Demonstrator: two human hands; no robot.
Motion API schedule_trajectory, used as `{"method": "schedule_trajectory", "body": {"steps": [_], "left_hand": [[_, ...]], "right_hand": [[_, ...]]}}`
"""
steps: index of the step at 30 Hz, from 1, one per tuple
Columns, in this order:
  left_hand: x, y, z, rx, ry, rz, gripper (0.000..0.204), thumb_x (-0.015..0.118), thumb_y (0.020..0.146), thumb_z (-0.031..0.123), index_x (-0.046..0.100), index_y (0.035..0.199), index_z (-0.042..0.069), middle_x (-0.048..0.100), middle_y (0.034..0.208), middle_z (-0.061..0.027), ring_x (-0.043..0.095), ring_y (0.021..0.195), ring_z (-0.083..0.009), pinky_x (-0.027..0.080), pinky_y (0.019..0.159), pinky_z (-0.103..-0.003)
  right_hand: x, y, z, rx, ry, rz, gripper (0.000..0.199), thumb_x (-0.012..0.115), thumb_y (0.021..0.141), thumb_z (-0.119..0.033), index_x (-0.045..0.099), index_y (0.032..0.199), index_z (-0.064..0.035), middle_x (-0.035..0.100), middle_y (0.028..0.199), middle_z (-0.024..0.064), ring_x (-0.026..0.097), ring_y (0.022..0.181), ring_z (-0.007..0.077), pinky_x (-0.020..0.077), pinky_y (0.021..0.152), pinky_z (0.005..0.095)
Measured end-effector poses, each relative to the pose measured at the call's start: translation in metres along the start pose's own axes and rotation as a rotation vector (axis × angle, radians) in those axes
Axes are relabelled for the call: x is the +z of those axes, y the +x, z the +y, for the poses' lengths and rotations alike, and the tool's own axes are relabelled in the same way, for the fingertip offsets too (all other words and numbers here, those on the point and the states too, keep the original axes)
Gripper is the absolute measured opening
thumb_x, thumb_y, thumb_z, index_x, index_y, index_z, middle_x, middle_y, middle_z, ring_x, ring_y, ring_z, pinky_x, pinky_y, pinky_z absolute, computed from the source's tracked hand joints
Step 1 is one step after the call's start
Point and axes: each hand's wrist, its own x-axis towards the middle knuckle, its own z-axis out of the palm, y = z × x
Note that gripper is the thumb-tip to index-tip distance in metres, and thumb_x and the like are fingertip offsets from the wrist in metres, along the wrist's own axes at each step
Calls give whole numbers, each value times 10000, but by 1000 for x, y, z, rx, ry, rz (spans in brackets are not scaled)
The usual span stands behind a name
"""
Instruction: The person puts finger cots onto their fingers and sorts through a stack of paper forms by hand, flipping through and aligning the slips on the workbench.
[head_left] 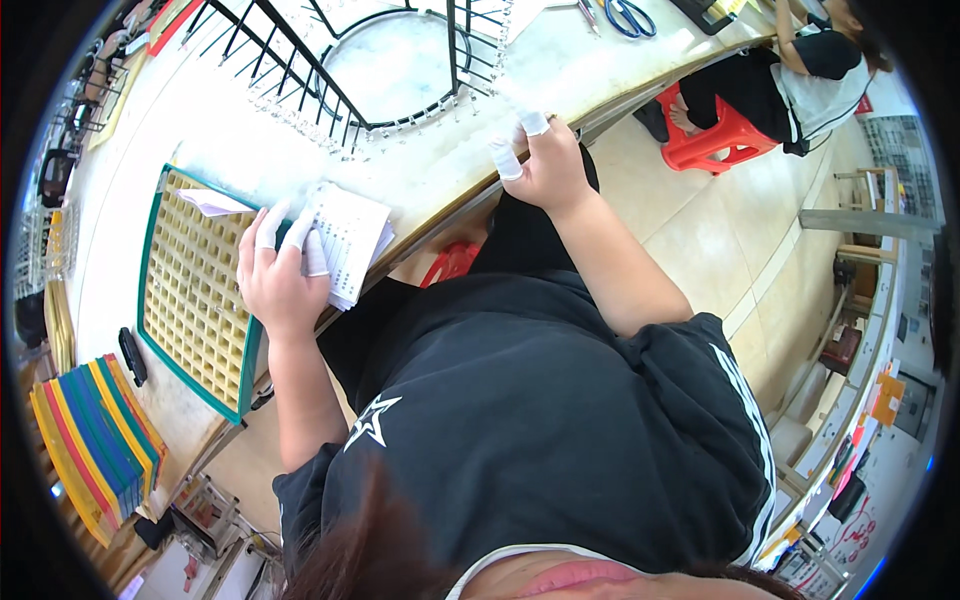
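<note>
My left hand, white covers on some fingertips, rests with its fingers apart at the left edge of a small stack of printed paper sheets. The stack lies beside a green-framed tray with a yellow grid of slots, partly under that hand. A folded slip of paper sticks up from the tray's far end. Near the table's front edge, my right hand is closed, thumb and finger covered in white. Whatever its fingertips hold, if anything, is too small to make out.
A black wire rack hung with small shiny pieces stands on the pale table. Blue-handled scissors lie farther right. At left are a black marker-like object and colourful stacked trays. Another person sits on a red stool.
</note>
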Motion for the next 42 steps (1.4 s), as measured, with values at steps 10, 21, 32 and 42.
{"method": "schedule_trajectory", "body": {"steps": [10,21,32,42], "left_hand": [[1,-2,0,1,15,-6,171,586,738,124,662,891,123,583,1072,-43,518,1062,-270,408,841,-374],[3,-1,-2,12,12,2,172,590,731,120,661,887,123,583,1064,-50,520,1060,-272,411,836,-372],[0,1,1,8,-11,32,154,604,725,115,668,863,134,586,1037,-44,534,1019,-274,428,820,-371],[-4,0,-2,-28,-5,28,169,618,688,135,672,849,133,593,1027,-42,539,1007,-264,428,803,-371]], "right_hand": [[2,-1,1,7,-6,15,400,609,764,-182,511,1106,0,585,854,151,556,725,318,467,657,355],[6,0,6,-49,36,58,484,597,753,-92,476,1220,-52,463,590,19,452,528,165,407,536,262],[4,-3,0,22,21,48,434,581,752,-70,504,1177,-38,519,638,76,493,552,222,429,562,302],[-17,50,38,397,442,358,288,382,920,-109,454,1172,10,427,764,-19,344,590,35,313,537,168]]}}
